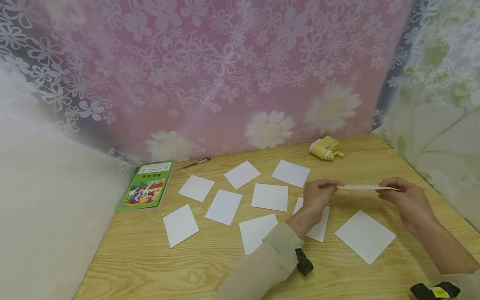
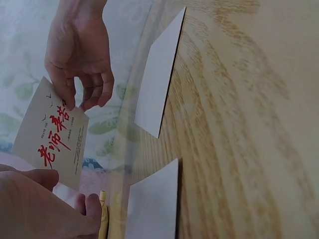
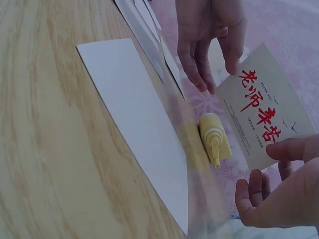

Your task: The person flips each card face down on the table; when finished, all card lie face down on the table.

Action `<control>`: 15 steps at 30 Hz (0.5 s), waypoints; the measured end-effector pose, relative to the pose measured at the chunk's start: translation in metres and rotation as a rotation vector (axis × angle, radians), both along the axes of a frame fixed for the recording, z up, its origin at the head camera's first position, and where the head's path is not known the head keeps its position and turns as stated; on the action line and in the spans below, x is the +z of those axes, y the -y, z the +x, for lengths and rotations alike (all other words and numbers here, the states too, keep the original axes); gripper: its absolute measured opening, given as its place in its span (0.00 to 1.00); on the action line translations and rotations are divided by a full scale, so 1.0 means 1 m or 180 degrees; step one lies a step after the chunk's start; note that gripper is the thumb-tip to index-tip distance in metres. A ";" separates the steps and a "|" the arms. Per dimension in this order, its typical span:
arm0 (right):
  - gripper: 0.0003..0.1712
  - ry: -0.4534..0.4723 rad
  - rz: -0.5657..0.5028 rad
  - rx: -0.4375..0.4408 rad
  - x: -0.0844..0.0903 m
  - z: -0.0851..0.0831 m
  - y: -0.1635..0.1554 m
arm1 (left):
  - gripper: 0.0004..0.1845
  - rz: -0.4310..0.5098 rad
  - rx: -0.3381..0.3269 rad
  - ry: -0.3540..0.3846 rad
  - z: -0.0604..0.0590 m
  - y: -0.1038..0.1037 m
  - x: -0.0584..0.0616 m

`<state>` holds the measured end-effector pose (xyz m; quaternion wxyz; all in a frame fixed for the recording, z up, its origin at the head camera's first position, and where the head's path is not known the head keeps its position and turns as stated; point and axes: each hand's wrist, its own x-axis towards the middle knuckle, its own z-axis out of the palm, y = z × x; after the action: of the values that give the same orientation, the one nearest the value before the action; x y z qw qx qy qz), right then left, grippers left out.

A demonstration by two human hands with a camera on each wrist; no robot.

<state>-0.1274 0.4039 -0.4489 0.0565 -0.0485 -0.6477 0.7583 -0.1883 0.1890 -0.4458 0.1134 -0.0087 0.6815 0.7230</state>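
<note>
A cream card (image 1: 365, 187) with red characters on its underside hangs level above the wooden table (image 1: 195, 271), seen edge-on in the head view. My left hand (image 1: 335, 185) pinches its left end and my right hand (image 1: 386, 186) pinches its right end. The left wrist view shows the printed face of the card (image 2: 52, 134), with my left hand (image 2: 55, 194) at its lower edge and my right hand (image 2: 75, 99) at its upper corner. In the right wrist view the card (image 3: 264, 114) sits between my right hand (image 3: 271, 169) and my left hand (image 3: 219, 74).
Several blank white cards lie scattered on the table, one (image 1: 365, 236) under my right forearm and one (image 1: 318, 229) partly under my left wrist. A green book (image 1: 147, 185) and a pen (image 1: 193, 163) lie far left. A yellow sharpener (image 1: 324, 148) sits by the floral curtain.
</note>
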 end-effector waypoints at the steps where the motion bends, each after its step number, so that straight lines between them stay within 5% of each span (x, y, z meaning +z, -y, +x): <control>1: 0.13 0.0001 0.0007 0.0005 0.001 0.000 0.001 | 0.11 0.0043 -0.0008 -0.0022 0.000 0.001 0.000; 10: 0.10 -0.0161 0.0052 0.0009 -0.003 0.001 0.005 | 0.16 0.0522 0.0028 0.0024 -0.004 0.002 0.003; 15: 0.11 -0.0221 -0.0045 0.0056 -0.003 0.002 0.005 | 0.19 0.0352 0.0046 0.0020 -0.005 0.005 0.004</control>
<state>-0.1254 0.3992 -0.4517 0.0720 -0.0168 -0.6404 0.7645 -0.1938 0.1841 -0.4414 0.1105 -0.0096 0.6400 0.7603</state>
